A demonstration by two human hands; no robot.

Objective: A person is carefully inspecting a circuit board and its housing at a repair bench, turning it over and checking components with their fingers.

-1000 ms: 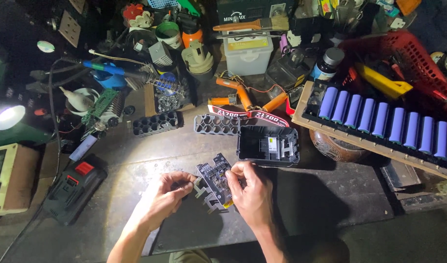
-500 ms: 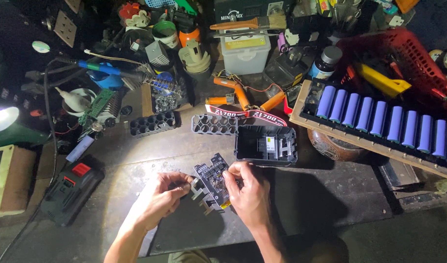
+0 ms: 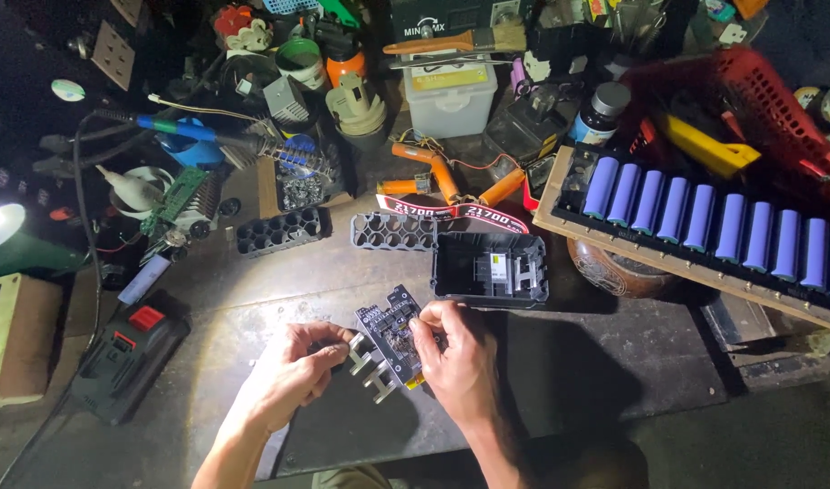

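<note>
Dark workbench [image 3: 614, 380] fills the view, cluttered along the far edge w/ tools & parts. Far right, a red basket [image 3: 750, 81], and in front of it a wooden rack [image 3: 668, 263] carrying a row of purple cylindrical cells [image 3: 705, 222]. Centre, a black battery housing [image 3: 490, 267] sits open side up, w/ two black cell holders [image 3: 392, 231] just left of it. Near left, a black power-tool battery pack w/ red button [image 3: 125, 358].

Now the action, near centre: left hand [image 3: 288, 376] pinches the metal tabs [image 3: 365, 362] at the left side of the circuit board [image 3: 395, 333], fingers closed on them. Right hand [image 3: 456, 358] grips the board's right edge, thumb and fingertips clamped. Board's tilted, held just above the bench, near side of the housing.

Handling call: light, stiff, prob fragile — thin tabs look bendable, components exposed. Best held by the edges, not the populated face.
</note>
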